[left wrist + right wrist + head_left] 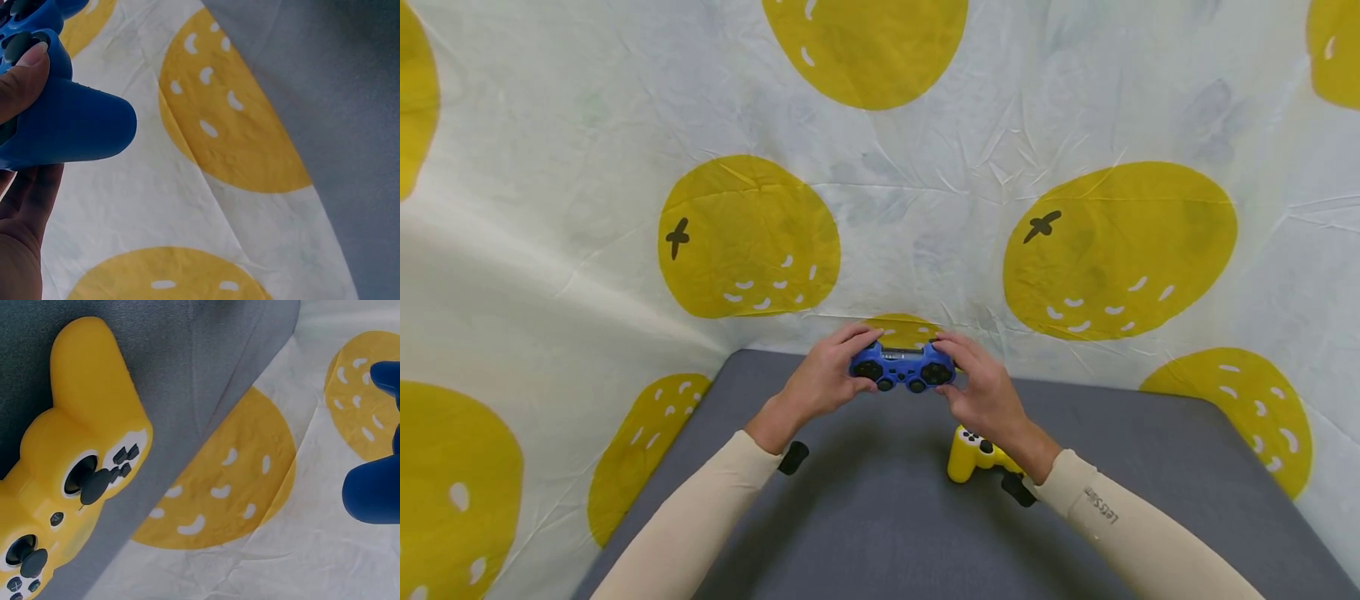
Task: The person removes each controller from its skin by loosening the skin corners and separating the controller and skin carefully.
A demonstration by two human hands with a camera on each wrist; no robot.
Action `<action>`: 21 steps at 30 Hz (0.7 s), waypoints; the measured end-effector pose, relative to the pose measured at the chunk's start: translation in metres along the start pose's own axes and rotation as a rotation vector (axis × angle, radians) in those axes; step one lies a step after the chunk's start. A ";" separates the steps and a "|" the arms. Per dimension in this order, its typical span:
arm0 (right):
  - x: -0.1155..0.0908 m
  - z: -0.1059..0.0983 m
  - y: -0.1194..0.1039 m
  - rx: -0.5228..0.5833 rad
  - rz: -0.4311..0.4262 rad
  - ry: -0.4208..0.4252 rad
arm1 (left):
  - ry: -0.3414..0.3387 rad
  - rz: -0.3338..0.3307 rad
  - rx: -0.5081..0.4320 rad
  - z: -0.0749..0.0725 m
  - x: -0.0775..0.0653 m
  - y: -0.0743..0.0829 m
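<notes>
Head view: two hands grasp a blue game controller [902,364] between them, holding it up above the far edge of a grey table [880,517], roughly midway between the far corners. The left hand [829,377] grips one end and the right hand [987,393] the other, forefingers along the top and thumbs lower down. Its button side faces the wearer. In the left wrist view, the left thumb lies by a dark stick, with fingers beneath the handle.

A yellow game controller [962,462] rests on the table, below the right wrist and in from the far edge. The right wrist view shows its two black sticks facing up. Cream sleeves [700,517] cover both forearms. Behind the table hangs white cloth [917,242] printed with big yellow fruit.
</notes>
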State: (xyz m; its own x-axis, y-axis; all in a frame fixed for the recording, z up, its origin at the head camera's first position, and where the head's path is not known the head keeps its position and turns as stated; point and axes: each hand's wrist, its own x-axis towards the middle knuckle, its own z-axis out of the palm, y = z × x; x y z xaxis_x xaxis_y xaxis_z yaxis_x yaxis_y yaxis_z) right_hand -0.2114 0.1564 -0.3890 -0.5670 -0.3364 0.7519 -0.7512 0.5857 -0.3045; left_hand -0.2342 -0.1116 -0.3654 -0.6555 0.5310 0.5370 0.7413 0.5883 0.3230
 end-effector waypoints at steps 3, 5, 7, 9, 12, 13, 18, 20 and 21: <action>-0.001 0.001 0.001 -0.019 -0.020 0.017 | 0.002 0.017 0.009 0.000 0.001 0.000; -0.002 0.002 0.001 -0.025 -0.034 0.024 | 0.003 0.019 0.008 0.000 0.001 0.000; -0.002 0.002 0.001 -0.024 -0.047 0.027 | 0.006 0.021 0.004 -0.001 0.001 0.001; -0.001 0.002 0.002 -0.021 -0.059 0.026 | 0.010 0.022 0.001 -0.001 0.002 0.001; 0.001 0.001 0.003 -0.027 -0.062 0.004 | 0.017 0.025 -0.005 -0.001 0.003 0.000; 0.002 0.000 0.003 -0.034 -0.058 -0.012 | 0.018 0.026 -0.007 -0.001 0.003 -0.001; 0.009 -0.004 0.002 -0.079 -0.011 -0.117 | 0.010 0.021 -0.015 -0.002 0.004 -0.003; 0.012 -0.007 0.001 -0.090 0.006 -0.155 | 0.007 0.017 -0.013 -0.002 0.005 -0.004; 0.014 -0.008 0.000 -0.090 0.012 -0.171 | 0.007 0.016 -0.012 -0.002 0.005 -0.004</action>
State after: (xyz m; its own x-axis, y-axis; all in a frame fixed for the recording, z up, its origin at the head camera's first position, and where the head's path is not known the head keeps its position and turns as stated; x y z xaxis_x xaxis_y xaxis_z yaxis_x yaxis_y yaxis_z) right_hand -0.2166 0.1582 -0.3738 -0.6309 -0.4445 0.6359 -0.7149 0.6516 -0.2539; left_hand -0.2401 -0.1125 -0.3620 -0.6423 0.5360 0.5479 0.7535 0.5723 0.3235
